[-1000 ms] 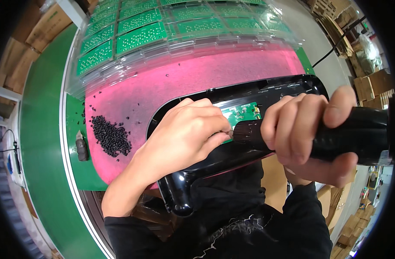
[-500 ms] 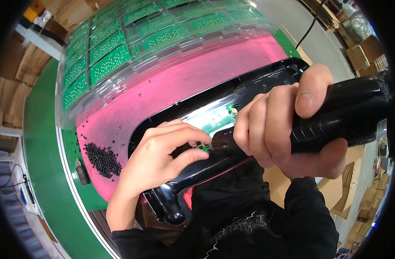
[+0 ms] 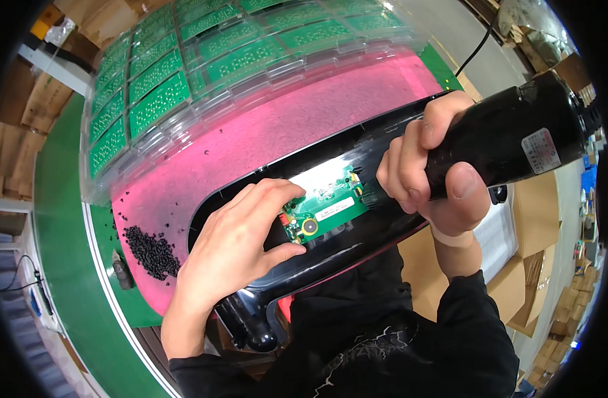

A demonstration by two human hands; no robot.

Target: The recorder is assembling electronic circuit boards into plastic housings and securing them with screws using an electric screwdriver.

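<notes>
A green circuit board (image 3: 337, 213) lies inside a long black plastic housing (image 3: 330, 255), with a bright white glare over its upper part. My left hand (image 3: 234, 235) rests at the board's left end, thumb and forefinger apart, with nothing visible between them. In my right hand (image 3: 443, 166) is a thick black electric screwdriver (image 3: 496, 139), its fingers wrapped round the body. Its ribbed nose is over the board's right end; the tip cannot be made out. A pile of small black pieces, probably screws (image 3: 151, 254), sits left of the housing on a pink mat (image 3: 251, 140).
Clear plastic trays (image 3: 251, 99) of green circuit boards stand stacked at the far side. Left of the mat, a small dark tool (image 3: 122, 272) lies on the green table (image 3: 72, 265). Cardboard boxes (image 3: 533, 225) are at the right, near my right forearm.
My right hand has drawn the screwdriver rightward and turned it, uncovering more of the board. My left fingers, close together at the screwdriver's nose before, have spread and moved slightly left.
</notes>
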